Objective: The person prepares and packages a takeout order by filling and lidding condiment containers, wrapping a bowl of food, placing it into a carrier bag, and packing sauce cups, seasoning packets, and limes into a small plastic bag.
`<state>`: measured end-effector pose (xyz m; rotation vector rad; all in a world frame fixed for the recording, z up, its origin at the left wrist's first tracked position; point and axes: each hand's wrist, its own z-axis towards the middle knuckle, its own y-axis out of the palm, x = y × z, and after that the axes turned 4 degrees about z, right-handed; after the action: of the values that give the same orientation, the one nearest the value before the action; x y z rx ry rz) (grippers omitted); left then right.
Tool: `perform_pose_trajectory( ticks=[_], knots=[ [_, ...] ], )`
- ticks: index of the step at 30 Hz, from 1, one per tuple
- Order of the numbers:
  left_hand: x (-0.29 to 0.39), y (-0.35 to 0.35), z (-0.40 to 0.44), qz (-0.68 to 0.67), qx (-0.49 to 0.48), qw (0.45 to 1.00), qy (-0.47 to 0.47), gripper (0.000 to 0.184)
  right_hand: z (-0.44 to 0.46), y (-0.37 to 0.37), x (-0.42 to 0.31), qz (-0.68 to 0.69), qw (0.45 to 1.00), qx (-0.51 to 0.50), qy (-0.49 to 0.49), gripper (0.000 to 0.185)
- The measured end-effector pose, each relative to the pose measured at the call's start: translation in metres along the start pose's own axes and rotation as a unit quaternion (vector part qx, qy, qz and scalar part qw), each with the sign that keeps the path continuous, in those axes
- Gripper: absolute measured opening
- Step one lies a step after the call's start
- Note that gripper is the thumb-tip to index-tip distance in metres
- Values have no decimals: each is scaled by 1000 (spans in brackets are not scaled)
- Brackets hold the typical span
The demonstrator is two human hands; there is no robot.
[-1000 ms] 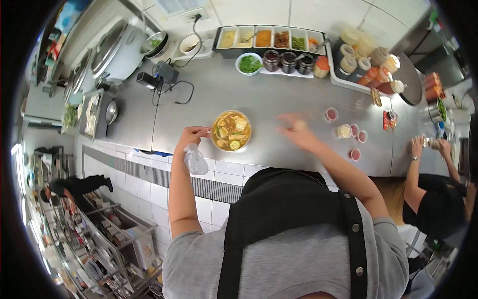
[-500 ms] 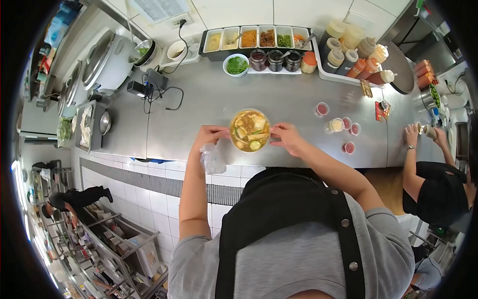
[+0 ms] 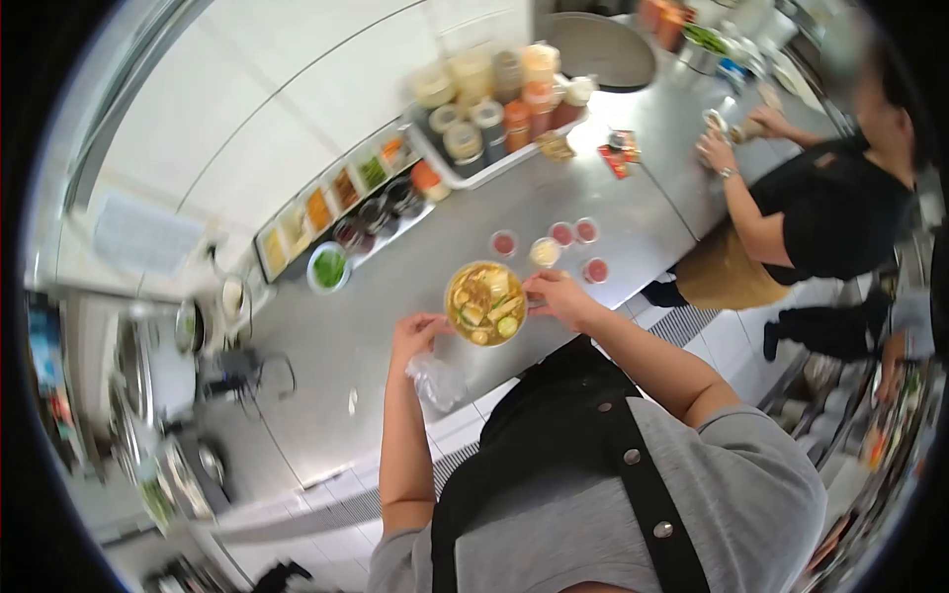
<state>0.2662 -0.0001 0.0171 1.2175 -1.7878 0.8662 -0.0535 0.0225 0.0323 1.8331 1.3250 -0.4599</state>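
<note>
A round bowl of yellow-brown soup (image 3: 485, 303) with chunky pieces and green slices is between my two hands above the steel counter. Fingertips of my left hand (image 3: 419, 336) pinch its left side. My right hand (image 3: 559, 300) grips the rim on the opposite side. A crumpled clear plastic bag (image 3: 436, 383) hangs by my left wrist. Close to my right hand stands a small cup of pale sauce (image 3: 545, 252), and around it are several small cups of red sauce (image 3: 562, 234).
Along the wall is a topping rack (image 3: 318, 209), with dark jars and a bowl of chopped greens (image 3: 328, 268) before it. A tray of squeeze bottles (image 3: 481, 176) sits farther right. A co-worker (image 3: 840, 208) handles a container at the right. Black cables (image 3: 259, 378) lie left.
The view has turned, so the counter now runs diagonally. With my body, my hands and the bowl have shifted rightward along the counter, nearer the sauce cups. Both hands stay at the bowl.
</note>
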Motion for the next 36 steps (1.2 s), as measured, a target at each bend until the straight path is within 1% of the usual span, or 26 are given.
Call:
perform_pose_trajectory(
  ticks=[3,6,7,8,10,12,13,14,16,18,19,20,22,25,27,28,29,30,31,32,33,34,35,36],
  knots=[
    [3,9,10,-28,-11,999,-20,20,-14,-5,-17,23,1000,12,-12,17],
    [23,19,-2,-63,-2,997,-55,22,-27,-18,-18,51,997,-20,-63,20],
    [28,22,-11,-74,5,995,-70,23,-36,-23,-21,25,998,-16,-63,25],
    [24,24,-17,-20,59,997,-42,23,-39,-32,-16,2,996,-9,-91,26],
    [23,26,-32,88,167,982,5,23,-50,-51,-3,-40,990,5,-136,27],
    [28,30,-41,137,226,958,114,21,-67,-80,14,-75,987,3,-140,28],
    [42,41,-47,160,253,939,169,20,-79,-97,23,-92,986,2,-142,28],
    [54,61,-51,144,241,941,191,18,-93,-114,34,-97,985,-10,-143,27],
    [108,144,-68,106,214,940,244,14,-128,-153,59,-111,982,-31,-152,26],
    [124,238,-75,92,145,947,273,12,-172,-195,74,-131,985,-64,-92,31],
    [128,288,-79,97,96,955,264,14,-195,-214,77,-142,985,-79,-60,33],
    [119,339,-77,75,50,956,279,21,-219,-231,79,-104,988,-92,-73,41],
    [117,433,-80,92,-19,969,229,30,-271,-266,74,-22,988,-107,-106,58],
    [119,558,-80,-23,-94,962,254,35,-332,-320,51,-89,958,1,-274,84],
    [138,625,-95,-19,-127,947,294,34,-377,-352,30,-77,928,120,-345,80],
    [145,657,-103,-21,-143,939,313,34,-389,-374,27,-68,924,167,-337,72],
    [138,683,-97,-38,-196,931,305,31,-397,-400,27,-56,920,210,-326,63],
    [144,705,-102,-17,-231,922,310,28,-406,-421,24,-43,915,249,-313,55],
    [152,725,-106,5,-262,912,315,26,-415,-437,18,-44,875,339,-343,32],
    [157,744,-109,27,-290,901,321,24,-422,-454,15,-20,857,371,-357,30],
    [151,763,-105,67,-301,883,354,22,-424,-474,15,4,838,399,-372,28],
    [145,780,-105,67,-309,882,350,21,-423,-494,16,27,819,424,-386,27],
    [141,794,-103,68,-315,882,345,22,-418,-512,19,-46,782,469,-409,23],
    [138,807,-100,69,-318,882,340,22,-415,-525,19,-43,795,459,-394,23]
  ],
)
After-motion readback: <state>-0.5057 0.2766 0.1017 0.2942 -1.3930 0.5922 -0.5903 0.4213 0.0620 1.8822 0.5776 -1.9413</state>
